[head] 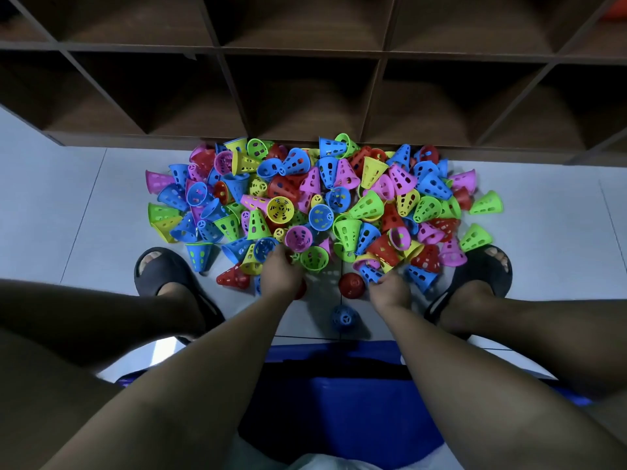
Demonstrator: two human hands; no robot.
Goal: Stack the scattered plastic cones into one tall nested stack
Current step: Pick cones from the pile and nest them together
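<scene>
Dozens of cones (339,198) lie heaped on the floor (68,205), against the shelf (305,96). Your left hand (280,273) reaches into the near edge, fingers curled (around what, can't tell). Your right hand (390,290) pinches a blue cone (370,273) at the pile's edge.

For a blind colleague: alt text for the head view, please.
A person's left hand and right hand reach into the near edge of a heap of perforated plastic cones in blue, green, yellow, pink and red on a pale tiled floor. Wooden shelves stand behind it.
</scene>
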